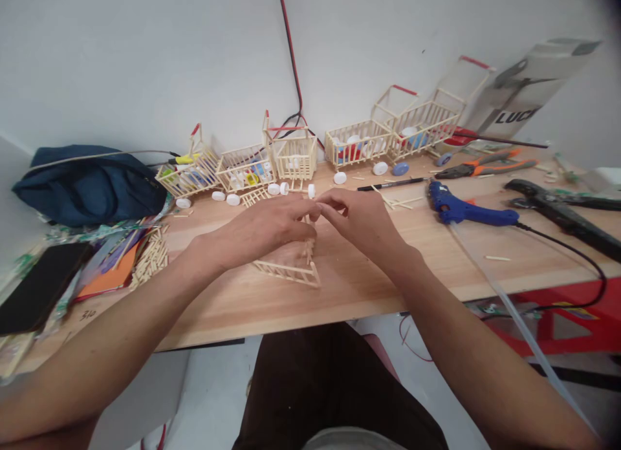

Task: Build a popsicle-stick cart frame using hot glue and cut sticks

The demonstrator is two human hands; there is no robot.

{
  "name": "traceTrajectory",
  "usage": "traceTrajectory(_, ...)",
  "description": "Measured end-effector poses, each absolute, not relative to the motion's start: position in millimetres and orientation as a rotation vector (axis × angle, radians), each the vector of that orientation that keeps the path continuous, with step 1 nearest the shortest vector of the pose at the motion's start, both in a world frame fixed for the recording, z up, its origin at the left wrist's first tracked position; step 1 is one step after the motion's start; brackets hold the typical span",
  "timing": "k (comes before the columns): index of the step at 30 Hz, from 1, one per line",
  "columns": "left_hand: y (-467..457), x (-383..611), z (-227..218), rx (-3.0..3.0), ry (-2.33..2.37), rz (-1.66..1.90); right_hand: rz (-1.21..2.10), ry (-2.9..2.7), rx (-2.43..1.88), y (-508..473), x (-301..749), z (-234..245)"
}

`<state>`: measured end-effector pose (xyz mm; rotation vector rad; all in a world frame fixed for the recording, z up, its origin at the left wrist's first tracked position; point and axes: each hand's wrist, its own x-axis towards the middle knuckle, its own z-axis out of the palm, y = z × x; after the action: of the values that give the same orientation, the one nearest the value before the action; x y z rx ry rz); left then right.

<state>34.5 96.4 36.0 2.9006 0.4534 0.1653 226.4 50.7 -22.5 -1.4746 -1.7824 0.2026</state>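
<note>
My left hand point(269, 229) and my right hand point(361, 220) meet over the middle of the wooden table point(369, 282). Both pinch the upper part of a small stick frame point(291, 269) made of thin wooden sticks. The frame's lower panel rests on the table below my hands; its upper part is hidden behind my fingers. Fingertips of both hands touch each other at the top of the frame.
Several finished stick carts point(291, 154) with white cap wheels line the wall. A blue glue gun point(458, 209) lies to the right, with pliers point(478, 167) and a black tool point(563, 211) beyond. A stick pile point(151, 256), a phone point(41, 283) and a blue bag point(87, 183) sit left.
</note>
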Motion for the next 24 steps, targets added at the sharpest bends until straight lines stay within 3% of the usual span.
traceTrajectory(10, 110.1, 38.6, 32.2, 3.148, 0.108, 0.236, 0.01, -1.638, -1.679, 15.7, 268.2, -18.2)
traceTrajectory(24, 113.8, 33.4, 22.3, 3.18, 0.054, 0.342, -0.261, -1.413, -2.061, -34.1, 356.5, -13.6)
